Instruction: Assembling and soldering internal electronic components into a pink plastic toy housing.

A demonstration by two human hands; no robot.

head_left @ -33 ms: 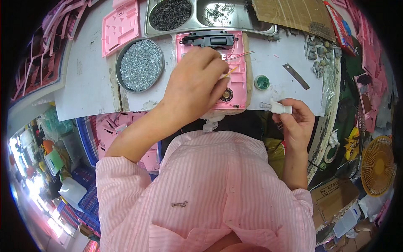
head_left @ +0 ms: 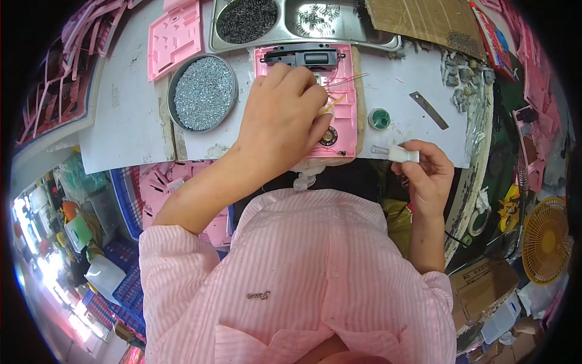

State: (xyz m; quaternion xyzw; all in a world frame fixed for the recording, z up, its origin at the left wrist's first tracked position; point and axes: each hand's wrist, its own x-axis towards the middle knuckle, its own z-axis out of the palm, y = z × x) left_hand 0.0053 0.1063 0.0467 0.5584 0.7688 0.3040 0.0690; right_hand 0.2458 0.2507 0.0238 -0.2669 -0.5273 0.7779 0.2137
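Note:
A pink plastic casing (head_left: pixel 344 130) lies in front of me, fitted with a black part (head_left: pixel 303 57) across its far end, thin wires (head_left: pixel 347 80) and a small round speaker (head_left: pixel 328 137). My left hand (head_left: pixel 284 112) reaches over its left half, fingers bent together and pointing down into it. The fingertips, and whatever they pinch, are hidden behind the hand. To the right of the casing, my right hand (head_left: pixel 429 168) grips a small white plastic piece (head_left: pixel 404 154) between thumb and fingers. A coil spring (head_left: pixel 380 150) sticks out of its left end, above the table's near edge.
Left of the casing stands a round tin of silver screws (head_left: pixel 205 94). A metal tray (head_left: pixel 285 37) with small dark parts runs along the back, partly under cardboard (head_left: pixel 424 21). On the right lie a small green-filled pot (head_left: pixel 379 119) and a flat blade (head_left: pixel 428 110).
The white piece in my right hand has shifted slightly left and turned a little. My left hand stays over the casing, almost unmoved.

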